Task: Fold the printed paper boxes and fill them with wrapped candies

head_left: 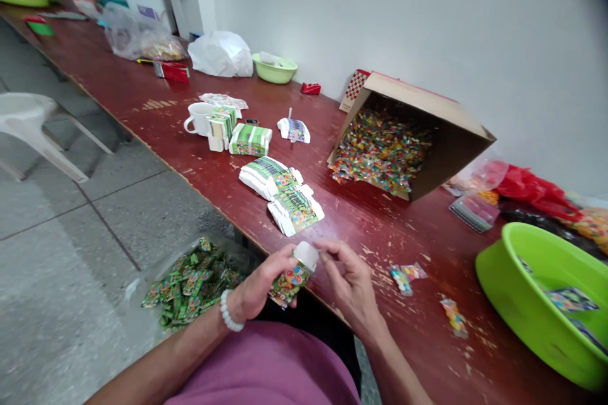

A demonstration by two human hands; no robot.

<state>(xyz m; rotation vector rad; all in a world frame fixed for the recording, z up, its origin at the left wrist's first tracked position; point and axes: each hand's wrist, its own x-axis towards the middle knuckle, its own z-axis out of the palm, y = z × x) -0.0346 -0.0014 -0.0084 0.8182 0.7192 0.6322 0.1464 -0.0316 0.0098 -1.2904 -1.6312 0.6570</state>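
My left hand [263, 281] is closed around a small green printed carton [291, 280], whose white top flap stands up. Thumb and fingers of my right hand [349, 281] pinch the edge of that flap. Just beyond, two fanned stacks of flat green cartons [297, 210] lie on the red-brown table [346, 228]. To the right of my right hand are small clear packets of coloured candy [403, 280], with another candy packet [455, 316] nearer the green basin. Below my left forearm, a clear bag [194, 285] on the floor side holds many filled green cartons.
A tipped cardboard box [451, 152] spills candy packets toward me. At right stands a lime-green basin [517, 310]. Bundled cartons [251, 140] and a white mug [198, 119] sit further back. A white plastic stool [33, 117] stands left of the table.
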